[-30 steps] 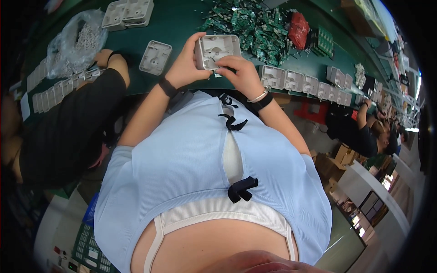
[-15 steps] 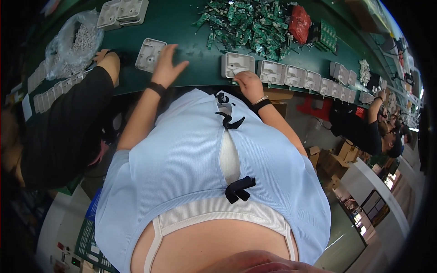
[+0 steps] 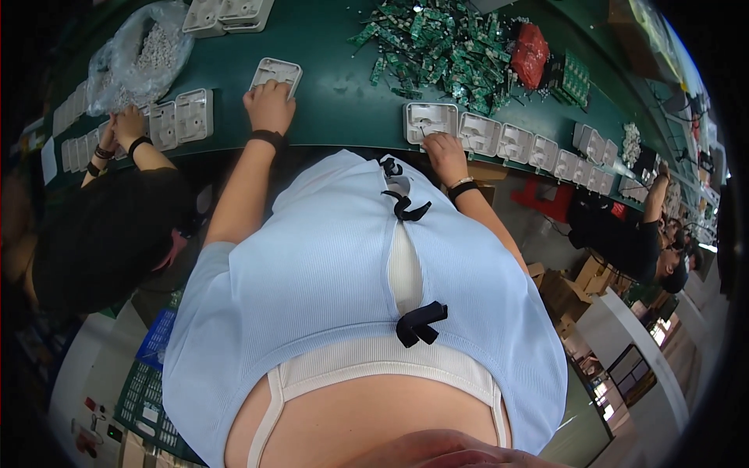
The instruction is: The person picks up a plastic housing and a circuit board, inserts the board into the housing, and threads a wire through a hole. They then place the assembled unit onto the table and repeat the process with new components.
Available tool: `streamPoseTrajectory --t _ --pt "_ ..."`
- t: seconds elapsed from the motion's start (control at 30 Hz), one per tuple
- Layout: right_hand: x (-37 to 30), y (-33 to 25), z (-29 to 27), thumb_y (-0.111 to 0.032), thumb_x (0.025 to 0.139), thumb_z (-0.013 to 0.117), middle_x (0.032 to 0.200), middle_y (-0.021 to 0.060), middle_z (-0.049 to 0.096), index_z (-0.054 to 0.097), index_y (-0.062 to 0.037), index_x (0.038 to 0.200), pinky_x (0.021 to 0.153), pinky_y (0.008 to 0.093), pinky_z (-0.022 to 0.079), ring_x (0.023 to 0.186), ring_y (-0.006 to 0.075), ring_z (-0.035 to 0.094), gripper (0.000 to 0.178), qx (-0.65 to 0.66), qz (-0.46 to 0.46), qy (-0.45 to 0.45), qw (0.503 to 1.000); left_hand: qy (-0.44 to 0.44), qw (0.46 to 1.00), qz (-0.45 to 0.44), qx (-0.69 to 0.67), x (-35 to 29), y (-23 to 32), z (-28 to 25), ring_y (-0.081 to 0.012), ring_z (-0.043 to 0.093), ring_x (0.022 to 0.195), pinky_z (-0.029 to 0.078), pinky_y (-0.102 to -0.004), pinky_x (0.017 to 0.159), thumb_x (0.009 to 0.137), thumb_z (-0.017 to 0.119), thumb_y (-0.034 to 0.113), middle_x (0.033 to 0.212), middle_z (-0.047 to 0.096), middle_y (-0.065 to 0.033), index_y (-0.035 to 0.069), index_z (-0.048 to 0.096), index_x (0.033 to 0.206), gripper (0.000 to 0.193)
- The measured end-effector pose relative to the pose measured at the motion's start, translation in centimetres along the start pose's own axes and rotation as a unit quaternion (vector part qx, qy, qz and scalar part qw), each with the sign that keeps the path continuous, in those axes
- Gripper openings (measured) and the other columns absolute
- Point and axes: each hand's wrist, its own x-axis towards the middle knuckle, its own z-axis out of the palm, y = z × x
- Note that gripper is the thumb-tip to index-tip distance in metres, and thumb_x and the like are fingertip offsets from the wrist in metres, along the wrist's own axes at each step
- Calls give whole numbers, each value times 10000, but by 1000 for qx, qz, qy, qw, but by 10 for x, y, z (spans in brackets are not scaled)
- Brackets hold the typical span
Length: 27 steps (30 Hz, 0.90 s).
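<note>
My left hand (image 3: 271, 108) grips the near side of a white plastic housing (image 3: 282, 69), its fingers bent over the edge and partly hiding the tray. A second white plastic housing (image 3: 431, 114) stands at the left end of a row, with moulded posts and a small dark part inside. At its near right corner, my right hand (image 3: 447, 157) has its fingers curled on the rim. Whether a small part is also pinched there is hidden.
More white housings (image 3: 515, 143) run rightward along the table edge. A heap of green circuit boards (image 3: 441, 51) and a red bag (image 3: 530, 54) lie beyond. At left are a clear bag of small white parts (image 3: 156, 47) and a co-worker's hands (image 3: 129, 129) beside other housings (image 3: 193, 115).
My left hand, spread beside its housing before, is now closed over the near edge. My right hand stays at its housing's near side. The left co-worker's hands have come together over the housings.
</note>
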Motion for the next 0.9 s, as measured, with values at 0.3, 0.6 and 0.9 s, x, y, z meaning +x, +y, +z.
streamPoseTrajectory --t 0.3,0.6,0.9 --pt "64 -26 -21 -143 908 697 998 106 704 703 -63 1072 799 418 518 910 310 668 182 144 78 29 986 33 996 63 -52 -19 13 1 -230 642 1015 358 -485 1013 822 720 189 959 696 -14 153 742 969 153" --pt "198 -19 32 -262 831 757 1028 200 746 758 -42 1075 833 447 578 950 384 717 329 58 255 -130 956 -10 986 125 -112 -41 15 21 -222 632 1064 374 -468 1011 819 754 178 1013 672 -7 155 730 1030 214" --pt "204 -10 49 -209 868 734 943 134 755 762 -7 950 774 374 586 835 249 719 220 224 336 -78 911 60 980 24 -187 -48 -7 14 -378 529 1284 334 -497 1143 632 931 220 1346 560 -167 114 501 1433 916"
